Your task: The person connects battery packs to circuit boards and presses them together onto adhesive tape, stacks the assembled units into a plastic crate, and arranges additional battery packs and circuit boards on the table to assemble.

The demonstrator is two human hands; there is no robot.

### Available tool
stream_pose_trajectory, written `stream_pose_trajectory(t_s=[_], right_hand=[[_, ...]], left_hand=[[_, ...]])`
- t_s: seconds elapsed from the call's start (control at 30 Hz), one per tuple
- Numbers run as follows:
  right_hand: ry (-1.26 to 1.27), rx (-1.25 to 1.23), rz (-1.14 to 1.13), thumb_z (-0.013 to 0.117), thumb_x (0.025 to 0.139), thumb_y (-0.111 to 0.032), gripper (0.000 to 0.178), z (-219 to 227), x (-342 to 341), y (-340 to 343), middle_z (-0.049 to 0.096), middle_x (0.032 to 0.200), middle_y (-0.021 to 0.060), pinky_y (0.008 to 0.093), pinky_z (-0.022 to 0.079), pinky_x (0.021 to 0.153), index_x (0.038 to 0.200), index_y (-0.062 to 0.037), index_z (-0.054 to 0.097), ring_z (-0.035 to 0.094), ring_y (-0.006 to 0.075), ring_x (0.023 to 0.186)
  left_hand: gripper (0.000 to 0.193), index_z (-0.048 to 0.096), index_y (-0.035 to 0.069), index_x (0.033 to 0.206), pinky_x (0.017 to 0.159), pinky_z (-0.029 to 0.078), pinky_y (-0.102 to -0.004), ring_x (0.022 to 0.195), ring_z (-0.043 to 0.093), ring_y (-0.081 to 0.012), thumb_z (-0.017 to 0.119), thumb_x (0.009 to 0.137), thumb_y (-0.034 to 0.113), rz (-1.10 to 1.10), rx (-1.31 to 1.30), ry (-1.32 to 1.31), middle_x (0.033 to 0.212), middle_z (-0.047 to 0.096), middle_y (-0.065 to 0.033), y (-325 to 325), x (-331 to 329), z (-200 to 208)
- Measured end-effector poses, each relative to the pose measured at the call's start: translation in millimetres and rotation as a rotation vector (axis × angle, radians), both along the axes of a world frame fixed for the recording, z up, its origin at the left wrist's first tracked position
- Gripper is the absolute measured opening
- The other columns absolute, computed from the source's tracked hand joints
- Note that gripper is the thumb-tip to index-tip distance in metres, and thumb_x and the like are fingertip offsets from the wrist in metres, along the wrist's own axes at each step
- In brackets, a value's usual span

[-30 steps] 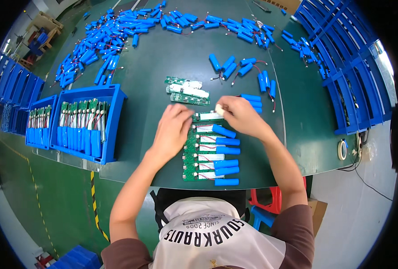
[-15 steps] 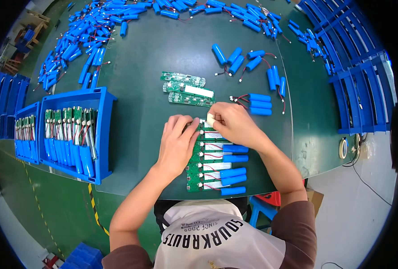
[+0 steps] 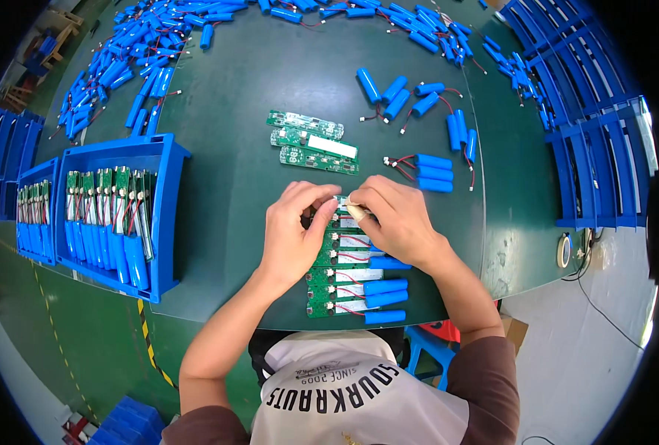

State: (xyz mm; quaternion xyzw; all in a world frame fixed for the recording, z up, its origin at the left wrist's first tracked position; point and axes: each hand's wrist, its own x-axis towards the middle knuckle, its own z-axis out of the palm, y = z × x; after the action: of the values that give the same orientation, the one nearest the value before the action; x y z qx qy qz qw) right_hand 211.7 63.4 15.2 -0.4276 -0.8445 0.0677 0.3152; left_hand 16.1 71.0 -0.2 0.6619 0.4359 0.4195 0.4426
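A column of green circuit boards (image 3: 319, 276) lies on the table before me, with white strips along the boards and red wires running to blue cylindrical batteries (image 3: 386, 286) on their right. My left hand (image 3: 292, 226) is curled at the far end of the column, thumb and forefinger closed on the left end of the topmost circuit board (image 3: 341, 200). Against the same board my right hand (image 3: 397, 221) pinches its fingers together; a cream-coloured piece (image 3: 356, 213) shows at its fingertips. What those fingers hold is hidden. Beyond my hands lie three loose circuit boards (image 3: 318, 159).
Three blue batteries (image 3: 434, 173) lie side by side right of my hands, with several more (image 3: 396, 96) beyond. A large battery pile (image 3: 122, 67) covers the far left. Blue bins (image 3: 167, 222) with boards and batteries stand left; blue racks (image 3: 592, 159) rise right.
My right hand has turned and its fingers have come down closer to my left fingertips. The left thumb and forefinger have drawn together at the top board. The view has shifted slightly.
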Motion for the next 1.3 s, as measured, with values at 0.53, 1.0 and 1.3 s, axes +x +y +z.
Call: stream_pose_trajectory(t_s=[0.53,1.0,1.3], right_hand=[[0.166,-0.486,-0.117,0.068,0.086,-0.002,0.008,-3.2,3.7,8.7,0.056,0.074,0.0091,0.0354,0.044,0.062,0.091,0.0006,0.062,0.055,0.0228,0.067],[0.038,-0.475,-0.188,0.066,0.078,-0.004,0.007,-3.2,-11.0,12.5,0.059,0.071,0.0135,0.0448,0.044,0.061,0.082,-0.0005,0.060,0.059,0.0337,0.066],[0.044,-0.434,-0.283,0.063,0.080,-0.003,0.006,-8.7,-23.1,5.8,0.062,0.075,0.0174,0.0475,0.045,0.062,0.083,0.0008,0.060,0.061,0.0370,0.069]], left_hand=[[0.025,0.071,0.000,0.105,0.079,0.050,-0.0406,0.094,0.059,-0.0291,0.072,0.081,-0.003,0.043,0.349,0.393,0.102,0.062,-0.0092,-7.3,-3.5,-11.5],[0.027,0.071,-0.002,0.106,0.079,0.047,-0.0402,0.099,0.058,-0.0268,0.073,0.079,-0.002,-0.023,0.539,0.512,0.104,0.062,-0.0067,-6.1,-2.0,-19.1],[0.026,0.071,-0.004,0.103,0.079,0.047,-0.0406,0.100,0.059,-0.0284,0.072,0.077,-0.005,-0.045,0.488,0.445,0.103,0.062,-0.0081,-3.3,-0.3,-20.3]])
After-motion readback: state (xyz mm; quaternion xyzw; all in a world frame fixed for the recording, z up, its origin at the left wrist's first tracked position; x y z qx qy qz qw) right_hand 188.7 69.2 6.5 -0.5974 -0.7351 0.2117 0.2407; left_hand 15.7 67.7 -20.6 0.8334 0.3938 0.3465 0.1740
